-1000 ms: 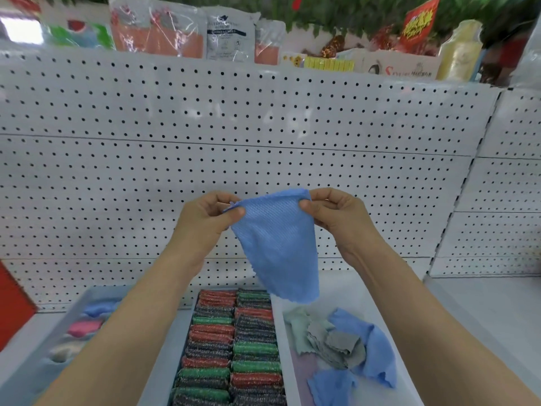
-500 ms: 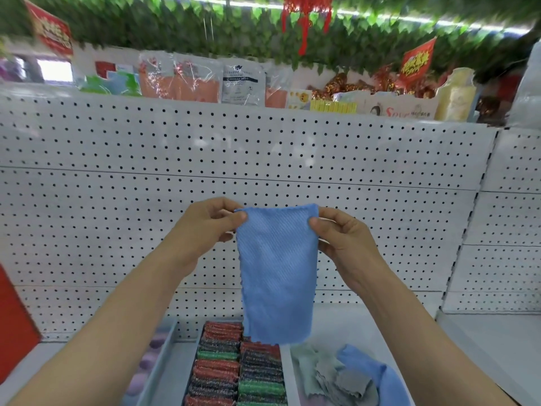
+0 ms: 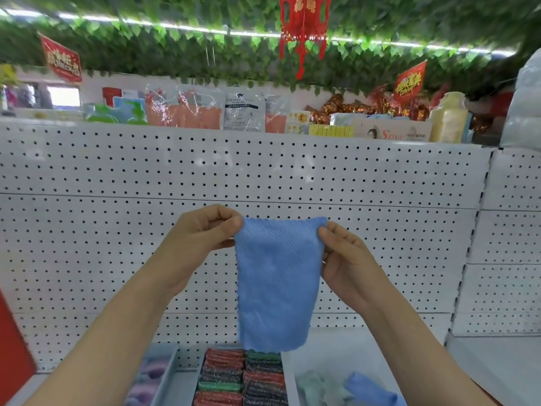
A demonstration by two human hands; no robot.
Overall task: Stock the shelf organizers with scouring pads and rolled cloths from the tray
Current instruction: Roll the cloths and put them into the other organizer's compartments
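A blue textured cloth (image 3: 276,282) hangs flat in front of the pegboard, held up by its two top corners. My left hand (image 3: 202,235) pinches the upper left corner and my right hand (image 3: 342,259) pinches the upper right corner. Below it, an organizer holds two rows of red, green and dark scouring pads (image 3: 240,376). To the right, the white tray (image 3: 336,353) holds loose cloths, a grey-green one (image 3: 314,386) and a blue one (image 3: 370,388). A compartment at lower left holds pastel rolled cloths (image 3: 149,379).
A white pegboard wall (image 3: 117,230) fills the view behind my hands. Packaged goods (image 3: 205,111) stand on the top shelf under green leaf garlands and a red lantern (image 3: 303,27). A red panel (image 3: 14,347) edges the left.
The cloth has been spread from a bunched triangle into a flat rectangle. My view has tilted upward, so the tray and pads have slid towards the bottom edge.
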